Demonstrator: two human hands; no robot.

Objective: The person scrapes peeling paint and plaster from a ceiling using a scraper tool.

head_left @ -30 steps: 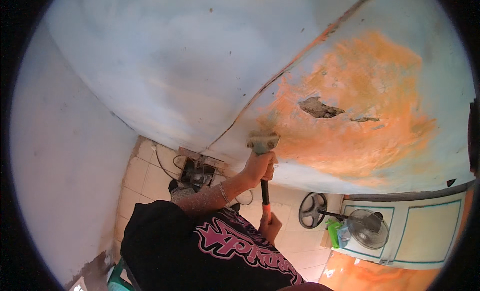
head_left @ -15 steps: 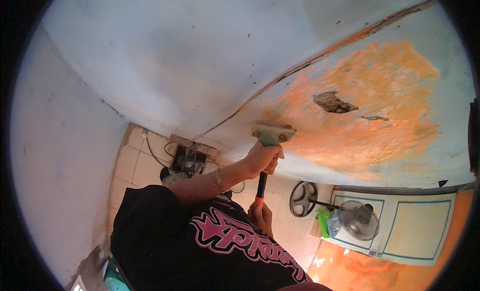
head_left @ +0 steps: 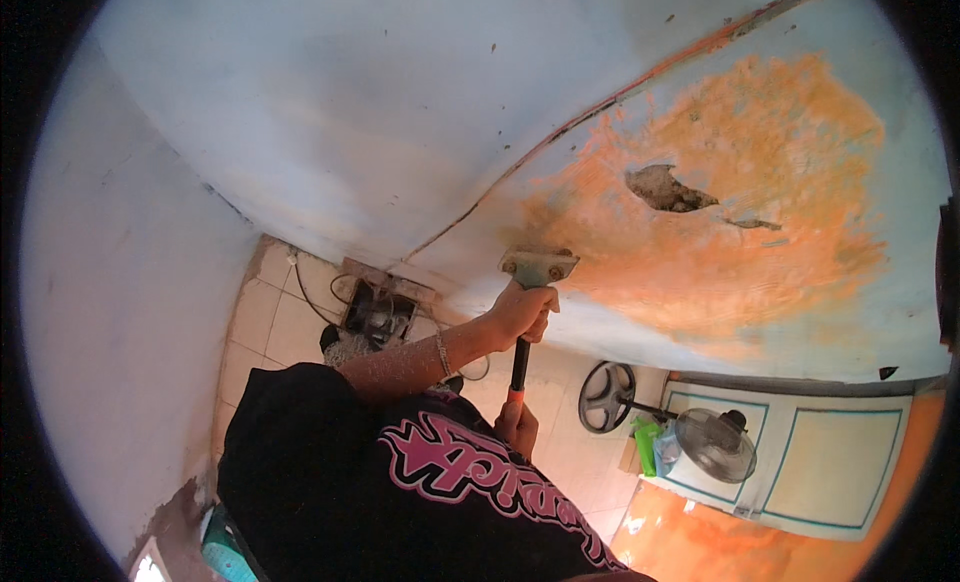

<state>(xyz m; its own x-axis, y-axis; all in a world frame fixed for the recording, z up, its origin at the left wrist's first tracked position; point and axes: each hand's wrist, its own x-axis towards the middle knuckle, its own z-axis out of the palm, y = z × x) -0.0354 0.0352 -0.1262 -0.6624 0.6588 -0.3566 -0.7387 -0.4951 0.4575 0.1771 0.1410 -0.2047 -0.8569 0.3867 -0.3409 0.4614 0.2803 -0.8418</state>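
Note:
A long-handled scraper [head_left: 540, 266], with a wide bolted head and a black and orange handle, is held in both my hands. My left hand [head_left: 522, 312], a bracelet on its wrist, is closed round the shaft just below the head. Lower down, my right hand [head_left: 517, 429] grips the orange part of the handle. The scraper's head meets the wall [head_left: 400, 132] at the left edge of a large orange patch [head_left: 740, 272], where the pale blue paint is gone. The blade's edge is too small to make out.
A ragged hole [head_left: 668, 190] breaks the orange patch. Above it a long groove [head_left: 600, 107] runs slanting across the wall. A dusty dark device with a cord [head_left: 378, 312] lies on the tiled floor [head_left: 270, 317]. At the lower right stand a fan [head_left: 716, 445] and a white panelled door [head_left: 835, 462].
The scraper's head and my left hand have shifted slightly left along the wall. Both hands keep their grip. The view has tilted a little.

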